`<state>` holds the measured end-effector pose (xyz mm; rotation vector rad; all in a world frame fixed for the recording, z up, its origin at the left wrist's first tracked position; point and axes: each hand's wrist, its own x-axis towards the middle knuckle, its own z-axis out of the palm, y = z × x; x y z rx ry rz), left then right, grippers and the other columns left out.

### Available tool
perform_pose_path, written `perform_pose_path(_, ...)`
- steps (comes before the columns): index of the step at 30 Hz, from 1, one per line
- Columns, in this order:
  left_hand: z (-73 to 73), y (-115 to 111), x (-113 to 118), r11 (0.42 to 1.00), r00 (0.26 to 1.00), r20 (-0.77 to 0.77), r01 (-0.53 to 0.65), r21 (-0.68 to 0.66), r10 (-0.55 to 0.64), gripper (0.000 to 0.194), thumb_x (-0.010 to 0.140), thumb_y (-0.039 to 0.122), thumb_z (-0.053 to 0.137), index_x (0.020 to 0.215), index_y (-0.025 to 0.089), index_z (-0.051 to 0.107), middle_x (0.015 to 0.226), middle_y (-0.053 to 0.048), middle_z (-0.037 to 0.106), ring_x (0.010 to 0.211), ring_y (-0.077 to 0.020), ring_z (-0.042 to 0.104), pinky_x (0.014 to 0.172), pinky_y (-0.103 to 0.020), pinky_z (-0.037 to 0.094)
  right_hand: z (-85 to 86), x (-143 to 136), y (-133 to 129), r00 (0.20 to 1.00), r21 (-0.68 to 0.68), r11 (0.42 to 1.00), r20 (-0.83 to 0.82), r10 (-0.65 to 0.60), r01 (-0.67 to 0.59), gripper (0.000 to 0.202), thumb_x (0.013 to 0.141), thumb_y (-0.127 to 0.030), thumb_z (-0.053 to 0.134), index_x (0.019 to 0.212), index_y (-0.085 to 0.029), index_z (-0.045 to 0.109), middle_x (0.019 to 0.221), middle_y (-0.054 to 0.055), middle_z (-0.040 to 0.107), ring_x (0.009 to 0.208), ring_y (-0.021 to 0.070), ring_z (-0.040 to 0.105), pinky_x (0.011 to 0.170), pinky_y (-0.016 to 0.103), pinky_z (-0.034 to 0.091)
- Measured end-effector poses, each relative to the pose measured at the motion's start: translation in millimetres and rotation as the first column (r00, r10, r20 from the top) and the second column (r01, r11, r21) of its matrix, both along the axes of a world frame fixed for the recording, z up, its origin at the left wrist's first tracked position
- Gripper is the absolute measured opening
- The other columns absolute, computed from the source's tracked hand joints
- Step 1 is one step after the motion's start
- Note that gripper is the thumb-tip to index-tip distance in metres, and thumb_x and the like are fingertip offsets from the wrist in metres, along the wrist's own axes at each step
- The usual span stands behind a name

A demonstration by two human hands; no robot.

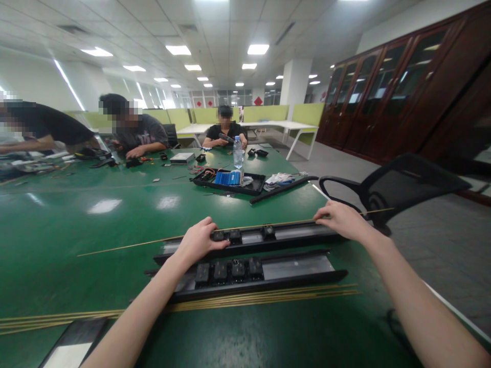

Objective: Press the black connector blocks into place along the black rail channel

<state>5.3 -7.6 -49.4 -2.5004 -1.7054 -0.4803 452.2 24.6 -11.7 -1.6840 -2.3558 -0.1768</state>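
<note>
A long thin brass-coloured rod (245,227) runs along the far edge of a black channel (295,232) and sticks out past both of its ends. My left hand (201,237) is closed around the rod near the channel's left part, its thumb beside a small black block (235,236). Farther right, my right hand (337,219) pinches the same rod between thumb and fingers. Another black block (268,232) sits apart in this channel. Nearer to me lies a second channel (297,267) with several black blocks (220,272) in a row.
More brass rods (268,297) lie along the near side. A black tray (249,186) with blue parts, a water bottle (238,153) and a black strip (284,190) are beyond. A mesh chair (406,184) stands right. Several people work across the green table (115,225).
</note>
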Motion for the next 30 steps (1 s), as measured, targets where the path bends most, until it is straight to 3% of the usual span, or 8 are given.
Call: perform_pose_path(30, 0.4, -0.4, -0.4, 1.000, 1.000, 0.007, 0.000, -0.012, 0.000, 0.047, 0.079, 0.067, 0.061, 0.086, 0.021, 0.067, 0.090, -0.003, 0.059, 0.078, -0.0176, 0.061, 0.069, -0.027, 0.043, 0.4, 30.3, 3.6, 0.993, -0.062, 0.991, -0.023, -0.120, 0.118, 0.019, 0.080, -0.036, 0.062, 0.084, -0.029, 0.079, 0.082, 0.004, 0.068, 0.075, 0.0200, 0.063, 0.065, 0.029, 0.043)
